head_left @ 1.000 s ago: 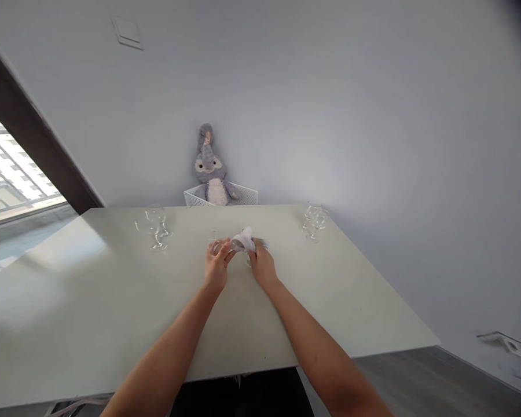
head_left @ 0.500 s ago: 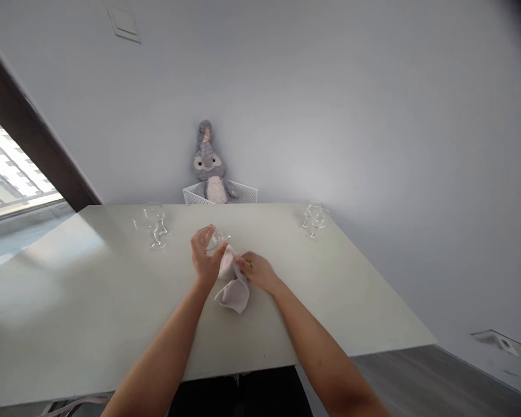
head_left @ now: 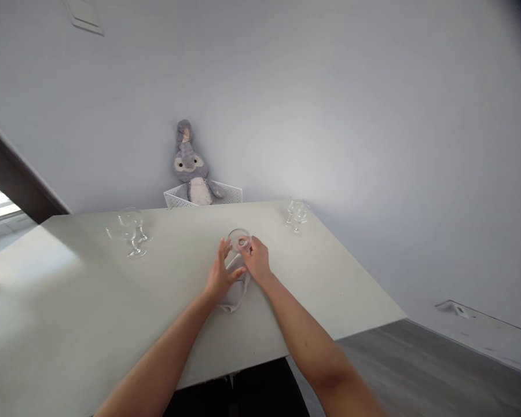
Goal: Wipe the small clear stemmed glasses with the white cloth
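In the middle of the table, my right hand [head_left: 257, 259] has its fingers closed on a clear stemmed glass [head_left: 238, 233], whose round rim faces up and away. Just left of it, my left hand [head_left: 222, 275] is spread, thumb and fingers apart, close to the glass and over a pale cloth [head_left: 235, 293]. The crumpled cloth lies below the glass, partly hidden by my left hand. Several more clear stemmed glasses stand on the table, some at the left [head_left: 135, 253] and some at the back right [head_left: 296, 215].
A grey plush toy [head_left: 191, 168] sits in a white perforated basket [head_left: 230, 194] behind the table's far edge, against the wall. The pale table [head_left: 91, 324] ends at the right above a grey floor [head_left: 386, 365].
My right hand has left the cloth and taken hold of the glass. My left hand has let go of the glass and opened. The camera view has turned slightly right.
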Motion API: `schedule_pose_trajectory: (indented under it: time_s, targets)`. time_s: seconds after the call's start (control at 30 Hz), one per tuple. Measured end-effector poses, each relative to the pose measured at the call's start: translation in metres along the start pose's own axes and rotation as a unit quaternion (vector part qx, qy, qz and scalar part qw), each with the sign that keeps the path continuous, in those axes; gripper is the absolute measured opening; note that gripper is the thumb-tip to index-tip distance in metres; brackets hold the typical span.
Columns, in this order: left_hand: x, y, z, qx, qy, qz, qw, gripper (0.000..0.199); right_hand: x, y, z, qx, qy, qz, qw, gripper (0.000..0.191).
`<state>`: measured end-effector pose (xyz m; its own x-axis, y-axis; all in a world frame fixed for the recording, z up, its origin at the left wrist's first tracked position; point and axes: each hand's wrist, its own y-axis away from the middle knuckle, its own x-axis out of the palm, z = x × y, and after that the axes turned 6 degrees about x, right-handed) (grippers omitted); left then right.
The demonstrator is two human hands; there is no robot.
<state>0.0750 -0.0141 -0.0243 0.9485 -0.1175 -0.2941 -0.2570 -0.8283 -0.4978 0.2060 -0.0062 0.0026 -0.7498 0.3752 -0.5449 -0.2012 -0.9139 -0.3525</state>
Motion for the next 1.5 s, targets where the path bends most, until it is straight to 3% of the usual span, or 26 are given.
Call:
schedule_pose_trajectory:
  time_s: [0.1, 0.17, 0.37, 0.53, 0.83, 1.03, 1.1, 1.17, 1.2, 1.27, 1.37, 1.43, 1.5]
  targets:
    - [0.002, 0.000, 0.011, -0.073, -0.048, 0.083, 0.993, 0.072, -0.019, -0.020, -0.024, 0.075, -0.043, -0.071, 0.994, 0.031]
    - [0.002, 0.000, 0.015, -0.090, -0.058, 0.102, 0.989, 0.060, -0.038, -0.033, -0.048, 0.117, -0.051, -0.104, 0.986, 0.034]
    - [0.002, -0.001, 0.018, -0.098, -0.024, 0.090, 0.991, 0.043, -0.099, -0.041, -0.127, 0.239, 0.058, -0.167, 0.955, 0.032]
    - [0.002, -0.002, 0.021, -0.099, -0.031, 0.078, 0.992, 0.038, -0.118, -0.039, -0.156, 0.270, 0.070, -0.187, 0.942, 0.031]
    - [0.002, -0.003, 0.023, -0.078, -0.055, 0.086, 0.992, 0.032, -0.110, -0.053, -0.160, 0.278, 0.051, -0.185, 0.941, 0.029]
    - [0.002, -0.004, 0.026, -0.100, -0.023, 0.070, 0.992, 0.033, -0.107, -0.026, -0.139, 0.283, 0.051, -0.204, 0.936, 0.038]
    - [0.004, -0.003, 0.028, -0.103, -0.003, 0.057, 0.993, 0.033, -0.102, -0.010, -0.117, 0.211, 0.060, -0.155, 0.963, 0.030]
    - [0.005, -0.004, 0.029, -0.105, 0.012, 0.038, 0.994, 0.031, -0.093, 0.009, -0.087, 0.058, 0.094, -0.039, 0.993, 0.025]
    - [0.005, -0.004, 0.029, -0.107, 0.019, 0.019, 0.994, 0.029, -0.087, 0.018, -0.071, -0.037, 0.120, 0.035, 0.991, 0.026]
    - [0.003, -0.007, 0.029, -0.111, 0.037, -0.050, 0.992, 0.025, -0.074, 0.034, -0.043, -0.208, 0.175, 0.167, 0.948, 0.036]
    - [-0.014, -0.016, 0.029, -0.115, 0.094, -0.226, 0.963, 0.025, -0.049, 0.048, -0.017, -0.345, 0.239, 0.261, 0.869, 0.042]
    - [-0.034, -0.024, 0.030, -0.146, 0.188, -0.378, 0.895, 0.028, -0.031, 0.049, -0.011, -0.354, 0.278, 0.278, 0.849, 0.036]
    - [-0.061, -0.031, 0.034, -0.196, 0.299, -0.508, 0.784, 0.034, -0.013, 0.042, -0.009, -0.313, 0.309, 0.281, 0.853, 0.030]
